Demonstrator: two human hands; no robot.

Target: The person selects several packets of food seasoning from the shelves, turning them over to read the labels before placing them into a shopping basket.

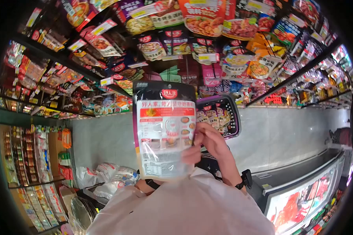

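Upright before my chest is a seasoning pouch, black on top with a red logo, its white back panel full of print and small pictures. My left hand is hidden behind it; only the wrist with a dark band shows at the lower edge, and the pouch rests steady above that wrist. My right hand grips the pouch's right edge, fingers bent, with one blurred digit lying across the front. Beyond that hand, a dark shopping basket with a purple rim contains several similar small pouches.
Shelves of packaged food curve across the front and both sides, with price tags along their edges. Grey tiled floor lies below. Plastic-wrapped bags stand at lower left, a lit display case at lower right. Another person appears far right.
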